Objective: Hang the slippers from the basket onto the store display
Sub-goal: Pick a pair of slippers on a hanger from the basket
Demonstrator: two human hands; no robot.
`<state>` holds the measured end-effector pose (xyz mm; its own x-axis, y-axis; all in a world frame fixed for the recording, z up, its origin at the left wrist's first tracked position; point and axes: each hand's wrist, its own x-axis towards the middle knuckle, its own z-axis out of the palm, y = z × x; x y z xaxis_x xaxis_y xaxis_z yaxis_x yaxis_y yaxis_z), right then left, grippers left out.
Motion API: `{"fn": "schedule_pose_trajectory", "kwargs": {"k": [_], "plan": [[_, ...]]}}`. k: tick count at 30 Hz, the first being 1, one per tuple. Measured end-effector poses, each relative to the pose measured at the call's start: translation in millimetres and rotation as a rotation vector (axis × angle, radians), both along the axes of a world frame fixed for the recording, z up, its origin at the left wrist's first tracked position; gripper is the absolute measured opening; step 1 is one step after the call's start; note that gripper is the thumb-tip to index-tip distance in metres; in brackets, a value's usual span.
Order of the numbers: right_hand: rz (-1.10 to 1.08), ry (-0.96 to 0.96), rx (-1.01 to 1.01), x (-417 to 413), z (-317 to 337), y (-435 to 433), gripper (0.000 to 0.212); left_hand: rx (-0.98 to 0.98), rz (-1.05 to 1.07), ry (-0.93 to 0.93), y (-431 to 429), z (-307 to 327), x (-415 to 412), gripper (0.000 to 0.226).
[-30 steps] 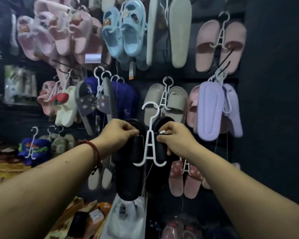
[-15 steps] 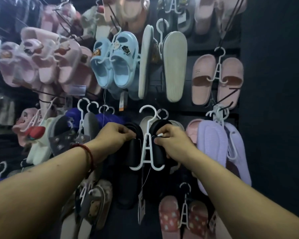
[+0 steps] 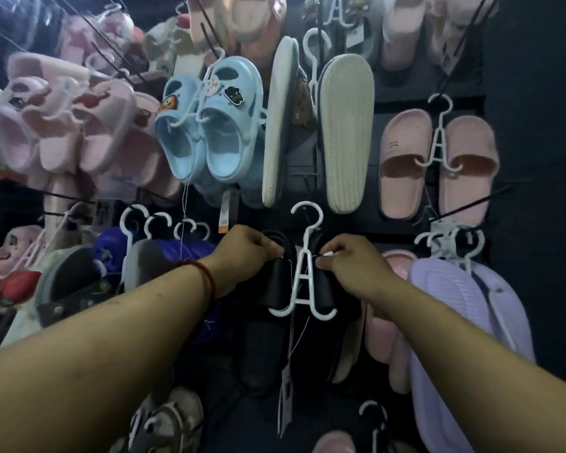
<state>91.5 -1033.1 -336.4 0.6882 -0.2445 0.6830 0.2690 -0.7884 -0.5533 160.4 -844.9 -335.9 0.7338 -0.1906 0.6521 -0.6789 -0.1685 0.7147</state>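
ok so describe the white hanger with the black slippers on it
The white hanger looks like thin moulded plastic: an open hook on top, an A-shaped frame below it and two upturned prongs at the bottom. It is upright and faces the camera, carrying the black slippers, one on each prong. The left hand and right hand grip the slippers on either side of it. Whether its hook sits on a display peg cannot be told.

Shop, dark display wall (image 3: 536,93), slippers paired on white hangers (image 3: 438,142), price tags (image 3: 224,212)
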Motion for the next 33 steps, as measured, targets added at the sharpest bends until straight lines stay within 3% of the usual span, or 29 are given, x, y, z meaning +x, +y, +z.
{"fn": "schedule_pose_trajectory", "kwargs": {"k": [6,11,14,22,25,33], "plan": [[-0.089,0.056,-0.058,35.4,16.2,-10.1,0.024,0.071,0.079,-0.019,-19.4,7.3,41.3,0.014],[-0.248,0.125,-0.151,43.1,15.7,-14.4,0.023,0.127,0.100,-0.037,-40.8,0.8,58.3,0.014],[-0.306,0.147,-0.180,41.2,3.6,-21.2,0.025,0.169,0.158,-0.051,-54.4,-9.9,61.9,0.025],[-0.155,0.037,-0.133,38.3,-22.1,-16.6,0.014,0.283,0.295,-0.152,-48.7,-18.8,54.5,0.026],[-0.132,0.033,-0.142,30.4,-27.5,-11.1,0.015,0.357,0.288,-0.219,-29.8,-22.8,40.3,0.014],[-0.136,0.084,-0.298,-33.0,-50.3,27.0,0.035,0.739,0.394,-0.368,35.9,-57.0,-22.8,0.055]]}}
